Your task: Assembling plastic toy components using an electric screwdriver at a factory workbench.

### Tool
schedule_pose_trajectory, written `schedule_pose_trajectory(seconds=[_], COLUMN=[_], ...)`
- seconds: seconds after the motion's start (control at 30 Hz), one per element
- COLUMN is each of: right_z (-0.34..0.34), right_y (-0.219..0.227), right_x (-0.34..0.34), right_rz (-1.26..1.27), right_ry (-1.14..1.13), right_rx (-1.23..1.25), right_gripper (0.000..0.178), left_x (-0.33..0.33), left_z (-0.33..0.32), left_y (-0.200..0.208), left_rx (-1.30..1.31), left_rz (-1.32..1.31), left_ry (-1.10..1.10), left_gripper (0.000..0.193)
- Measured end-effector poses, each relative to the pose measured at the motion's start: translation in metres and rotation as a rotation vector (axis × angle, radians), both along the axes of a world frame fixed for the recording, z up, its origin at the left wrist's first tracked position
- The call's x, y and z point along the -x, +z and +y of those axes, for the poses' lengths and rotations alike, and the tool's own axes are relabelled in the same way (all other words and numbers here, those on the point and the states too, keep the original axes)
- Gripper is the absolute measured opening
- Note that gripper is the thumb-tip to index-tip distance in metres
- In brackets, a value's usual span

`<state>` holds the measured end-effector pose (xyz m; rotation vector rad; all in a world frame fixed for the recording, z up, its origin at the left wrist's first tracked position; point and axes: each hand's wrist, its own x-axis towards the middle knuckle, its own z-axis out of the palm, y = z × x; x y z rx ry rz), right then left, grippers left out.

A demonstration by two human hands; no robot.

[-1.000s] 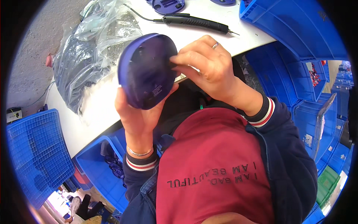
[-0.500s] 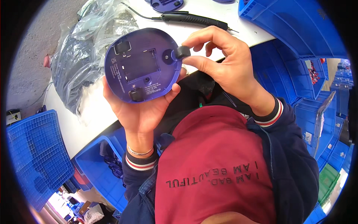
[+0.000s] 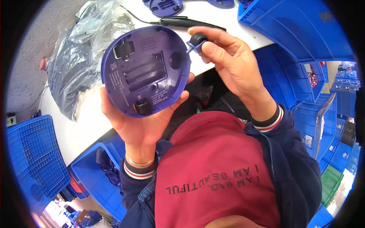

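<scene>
My left hand (image 3: 138, 127) holds a round purple plastic base (image 3: 148, 97) from below, its fingers and thumb round the rim. The face with printing is turned up, showing a battery compartment (image 3: 146, 72) without a cover. Two black caster wheels sit in it, one at the upper left (image 3: 124, 49) and one at the lower edge (image 3: 143, 107). At its right is a round socket (image 3: 176, 60) with no wheel in it. Between thumb and fingers, my right hand (image 3: 237, 62) pinches a loose caster wheel (image 3: 198, 39), black with a purple mount, close to the base's right rim.
On the white table (image 3: 91, 127) lie a corded black electric screwdriver (image 3: 178, 22), a clear plastic bag (image 3: 76, 68) and more purple bases (image 3: 166, 6). Blue crates stand at the right (image 3: 296, 28) and lower left (image 3: 93, 173), the latter holding dark parts.
The base has shifted slightly left and tilted, so its battery compartment shows more deeply. The loose caster wheel has moved up and right from beside the socket and turned, exposing its purple mount.
</scene>
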<state>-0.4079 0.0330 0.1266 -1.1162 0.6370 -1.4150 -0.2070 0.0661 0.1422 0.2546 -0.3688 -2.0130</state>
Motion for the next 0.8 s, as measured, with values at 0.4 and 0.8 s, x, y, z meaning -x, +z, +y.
schedule_pose_trajectory(seconds=[0.4,0.8], right_z=[0.01,0.011], right_y=[0.019,0.023], right_x=[0.004,-0.004], right_rz=[0.558,1.025], right_ry=[-0.235,-0.54], right_rx=[0.321,0.705], right_gripper=[0.032,0.037], left_x=[0.006,0.007], left_z=[0.003,0.008], left_y=[0.007,0.0], left_rx=[-0.022,0.094], left_rz=[-0.007,0.065], left_ry=[0.061,0.098], left_gripper=[0.082,0.081])
